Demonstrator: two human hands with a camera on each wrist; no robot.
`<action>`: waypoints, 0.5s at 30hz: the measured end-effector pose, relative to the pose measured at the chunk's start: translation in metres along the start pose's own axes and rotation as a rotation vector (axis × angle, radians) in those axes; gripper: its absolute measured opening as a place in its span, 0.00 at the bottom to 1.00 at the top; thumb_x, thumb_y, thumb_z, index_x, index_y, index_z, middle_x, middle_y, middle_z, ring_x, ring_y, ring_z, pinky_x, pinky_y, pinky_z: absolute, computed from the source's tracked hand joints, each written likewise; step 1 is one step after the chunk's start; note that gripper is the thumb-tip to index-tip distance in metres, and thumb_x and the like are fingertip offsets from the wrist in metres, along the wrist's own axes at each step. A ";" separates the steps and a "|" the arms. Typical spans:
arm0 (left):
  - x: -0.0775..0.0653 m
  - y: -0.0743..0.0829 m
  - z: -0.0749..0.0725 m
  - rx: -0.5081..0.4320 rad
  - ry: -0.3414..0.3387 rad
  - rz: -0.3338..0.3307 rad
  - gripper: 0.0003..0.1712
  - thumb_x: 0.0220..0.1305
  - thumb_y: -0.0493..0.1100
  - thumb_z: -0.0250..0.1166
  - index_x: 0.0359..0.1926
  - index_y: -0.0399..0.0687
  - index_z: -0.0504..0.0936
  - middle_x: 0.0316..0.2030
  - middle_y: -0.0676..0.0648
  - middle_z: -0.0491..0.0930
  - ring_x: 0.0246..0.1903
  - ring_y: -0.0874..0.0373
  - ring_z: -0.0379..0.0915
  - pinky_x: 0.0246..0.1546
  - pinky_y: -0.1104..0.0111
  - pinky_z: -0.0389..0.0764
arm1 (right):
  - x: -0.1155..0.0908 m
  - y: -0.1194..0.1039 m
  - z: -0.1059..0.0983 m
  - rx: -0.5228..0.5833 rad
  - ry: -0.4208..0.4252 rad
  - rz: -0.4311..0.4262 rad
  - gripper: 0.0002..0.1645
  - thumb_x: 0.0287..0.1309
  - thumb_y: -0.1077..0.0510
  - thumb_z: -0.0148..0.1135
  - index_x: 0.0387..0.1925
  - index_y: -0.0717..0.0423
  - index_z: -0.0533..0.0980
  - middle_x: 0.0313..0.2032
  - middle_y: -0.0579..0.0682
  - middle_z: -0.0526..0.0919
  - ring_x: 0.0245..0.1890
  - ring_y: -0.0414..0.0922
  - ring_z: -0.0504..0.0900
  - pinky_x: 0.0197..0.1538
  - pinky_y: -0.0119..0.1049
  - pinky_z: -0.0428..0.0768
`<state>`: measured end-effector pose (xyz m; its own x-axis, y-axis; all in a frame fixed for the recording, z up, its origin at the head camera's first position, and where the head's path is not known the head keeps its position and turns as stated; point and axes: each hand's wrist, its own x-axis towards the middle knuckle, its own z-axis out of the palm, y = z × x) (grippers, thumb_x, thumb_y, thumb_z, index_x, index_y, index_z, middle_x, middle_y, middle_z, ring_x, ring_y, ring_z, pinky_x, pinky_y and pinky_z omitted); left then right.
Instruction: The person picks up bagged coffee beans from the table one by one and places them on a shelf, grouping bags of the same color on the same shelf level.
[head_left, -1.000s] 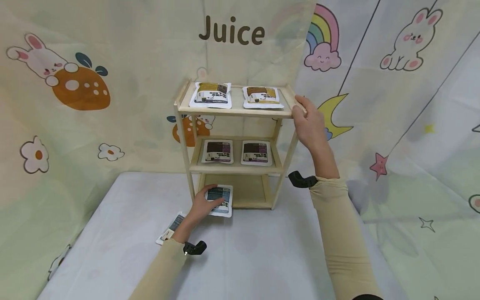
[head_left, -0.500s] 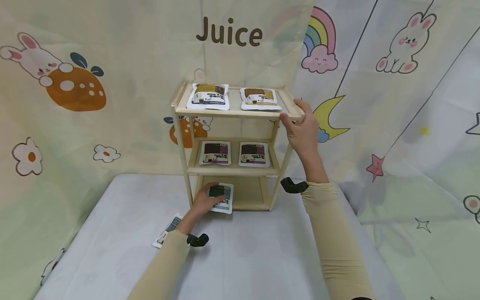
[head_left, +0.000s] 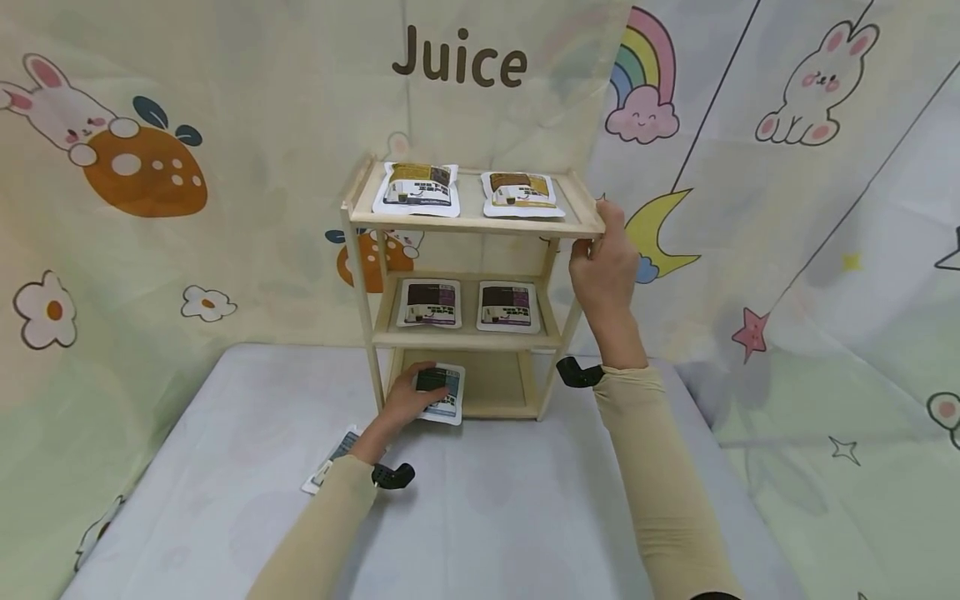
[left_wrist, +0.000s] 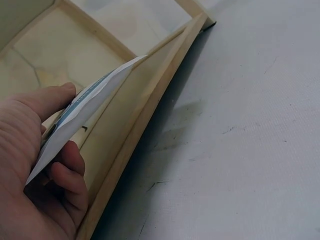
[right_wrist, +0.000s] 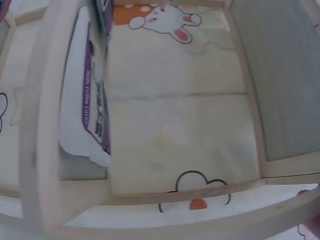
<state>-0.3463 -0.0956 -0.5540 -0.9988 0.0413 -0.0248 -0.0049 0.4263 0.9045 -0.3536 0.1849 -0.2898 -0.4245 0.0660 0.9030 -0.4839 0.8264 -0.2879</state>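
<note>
At the front left of the bottom tier, my left hand (head_left: 403, 402) pinches a flat white pouch with a blue label (head_left: 450, 407). In the left wrist view that pouch (left_wrist: 95, 105) stands tilted between thumb and fingers, above the tier's wooden edge. Up at the top right corner of the small three-tier wooden shelf (head_left: 480, 225), my right hand (head_left: 606, 271) grips the frame. A second blue-labelled pouch (head_left: 337, 454) lies on the table, partly hidden by my left forearm.
Two yellow-labelled pouches (head_left: 417, 190) lie on the top tier. On the middle tier are two purple-labelled pouches (head_left: 430, 304), one seen edge-on in the right wrist view. A printed cloth marked "Juice" (head_left: 461, 58) hangs behind the white-covered table (head_left: 510, 500).
My left hand has carried the blue-labelled pouch slightly farther in over the bottom tier. My right hand has shifted its hold at the top corner, the thumb now lower, below the board.
</note>
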 end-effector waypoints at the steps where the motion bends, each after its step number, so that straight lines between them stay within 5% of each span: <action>1: 0.000 0.000 -0.001 -0.004 -0.002 -0.002 0.40 0.54 0.53 0.73 0.67 0.55 0.68 0.66 0.39 0.63 0.57 0.43 0.64 0.60 0.46 0.63 | -0.001 0.000 0.001 -0.006 0.014 -0.006 0.21 0.65 0.65 0.54 0.59 0.59 0.67 0.49 0.58 0.81 0.27 0.52 0.76 0.27 0.44 0.73; 15: 0.014 -0.003 -0.005 -0.030 0.029 0.025 0.40 0.54 0.51 0.73 0.66 0.53 0.68 0.68 0.39 0.61 0.64 0.41 0.57 0.63 0.44 0.57 | -0.002 0.001 0.005 -0.061 0.074 -0.025 0.14 0.70 0.60 0.48 0.53 0.61 0.69 0.42 0.62 0.83 0.26 0.54 0.79 0.28 0.46 0.77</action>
<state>-0.3603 -0.1008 -0.5547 -0.9996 0.0250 0.0098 0.0189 0.3983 0.9170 -0.3573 0.1823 -0.2934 -0.3544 0.0841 0.9313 -0.4455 0.8605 -0.2473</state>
